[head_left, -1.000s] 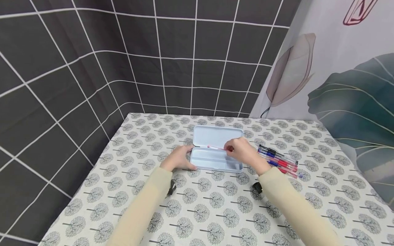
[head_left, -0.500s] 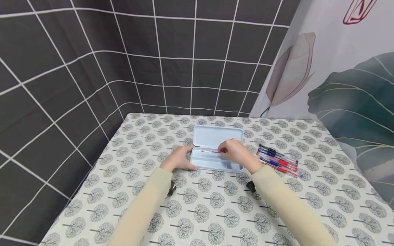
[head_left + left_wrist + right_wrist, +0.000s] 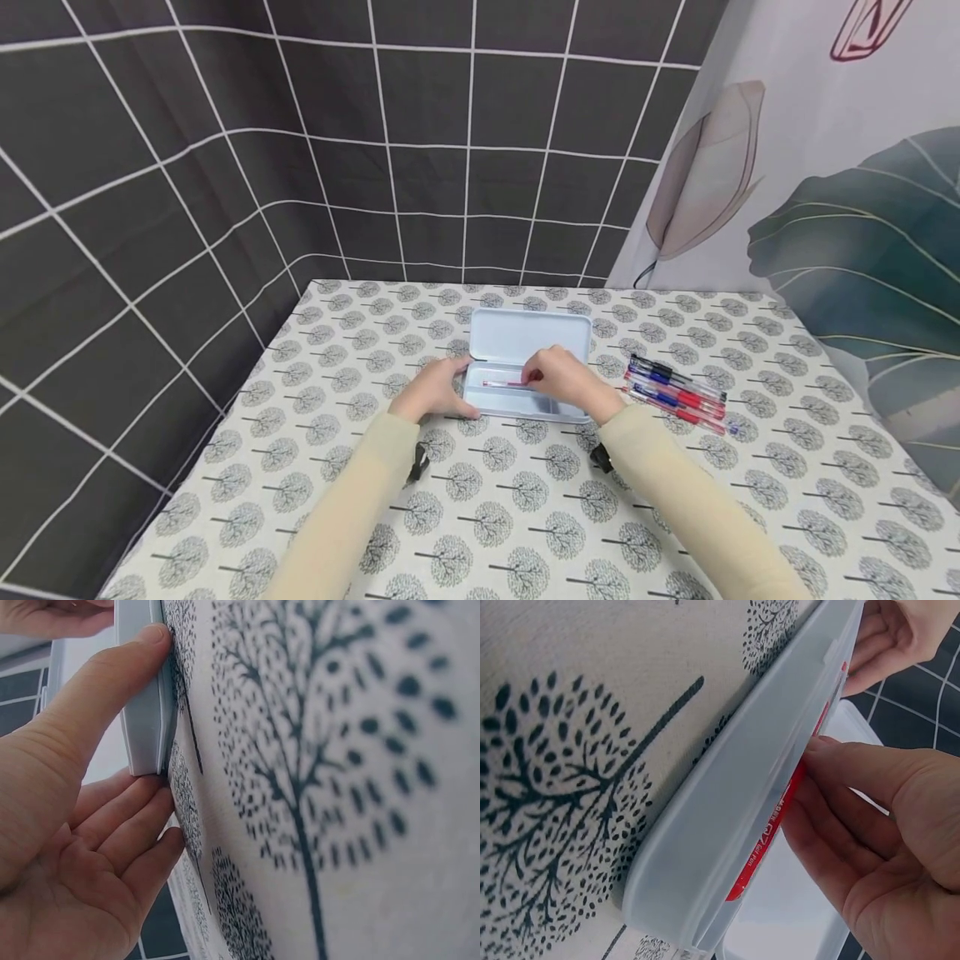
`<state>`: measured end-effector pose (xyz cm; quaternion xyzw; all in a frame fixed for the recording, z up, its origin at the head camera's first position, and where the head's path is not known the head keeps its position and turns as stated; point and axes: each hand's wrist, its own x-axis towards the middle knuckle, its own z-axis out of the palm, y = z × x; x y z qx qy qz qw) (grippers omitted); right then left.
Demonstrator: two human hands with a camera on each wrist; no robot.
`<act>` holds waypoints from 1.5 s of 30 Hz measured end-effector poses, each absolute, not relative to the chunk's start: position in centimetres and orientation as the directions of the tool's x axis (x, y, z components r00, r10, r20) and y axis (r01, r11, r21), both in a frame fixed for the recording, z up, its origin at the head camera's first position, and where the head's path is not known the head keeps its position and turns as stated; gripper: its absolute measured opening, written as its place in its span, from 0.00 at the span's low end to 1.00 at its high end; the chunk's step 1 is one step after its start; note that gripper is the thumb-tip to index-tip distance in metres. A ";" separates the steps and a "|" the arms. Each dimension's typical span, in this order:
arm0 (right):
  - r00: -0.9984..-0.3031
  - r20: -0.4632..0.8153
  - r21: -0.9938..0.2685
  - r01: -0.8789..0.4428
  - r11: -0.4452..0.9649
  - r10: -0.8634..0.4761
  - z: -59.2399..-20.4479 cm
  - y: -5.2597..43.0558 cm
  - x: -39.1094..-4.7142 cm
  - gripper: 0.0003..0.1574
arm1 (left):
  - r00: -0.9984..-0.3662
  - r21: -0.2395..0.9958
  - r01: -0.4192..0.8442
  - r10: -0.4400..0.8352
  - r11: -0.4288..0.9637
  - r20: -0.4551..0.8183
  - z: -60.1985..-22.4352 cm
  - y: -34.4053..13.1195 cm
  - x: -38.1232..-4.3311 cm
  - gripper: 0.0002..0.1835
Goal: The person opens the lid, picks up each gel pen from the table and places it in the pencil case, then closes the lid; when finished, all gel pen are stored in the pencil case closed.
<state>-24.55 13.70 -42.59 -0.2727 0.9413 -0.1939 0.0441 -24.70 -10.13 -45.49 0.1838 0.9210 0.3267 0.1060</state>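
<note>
A pale blue pencil case [image 3: 517, 414] lies on the table with its lid [image 3: 510, 333] raised at the back. My left hand [image 3: 433, 388] holds the case's left end. In the left wrist view its thumb [image 3: 112, 675] presses the front wall and the fingers reach round the end. My right hand [image 3: 564, 382] pinches a red gel pen [image 3: 769, 825] between thumb and fingers, low inside the tray. The pen lies lengthwise along the case, its thin tip end [image 3: 497, 384] pointing left. Whether it touches the tray floor is hidden.
Several black, blue and red pens [image 3: 678, 396] lie side by side to the right of the case, near my right forearm. The table wears a tree-print cloth [image 3: 491, 521]. Behind it hangs a dark grid-patterned curtain [image 3: 427, 183], with a leaf-print curtain [image 3: 697, 179] at the right.
My right hand has moved left and down with the red gel pen, from above the case's rear edge into the tray. The left hand stays on the case.
</note>
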 end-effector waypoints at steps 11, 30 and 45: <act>-0.842 0.001 -0.385 -0.498 0.777 -0.539 -43.0 13.9 -24.6 0.08 | -0.914 0.641 0.254 0.397 0.725 -0.087 -45.4 -10.1 -24.5 0.56; -0.906 -0.033 -0.443 -0.365 0.819 -0.422 -42.3 13.9 -24.3 0.13 | -0.913 0.632 0.260 0.398 0.730 -0.084 -45.2 -10.0 -24.4 0.57; -0.935 0.034 -0.501 -0.322 0.803 -0.354 -41.8 14.8 -23.8 0.13 | -0.915 0.615 0.259 0.394 0.745 -0.092 -45.3 -9.8 -24.4 0.58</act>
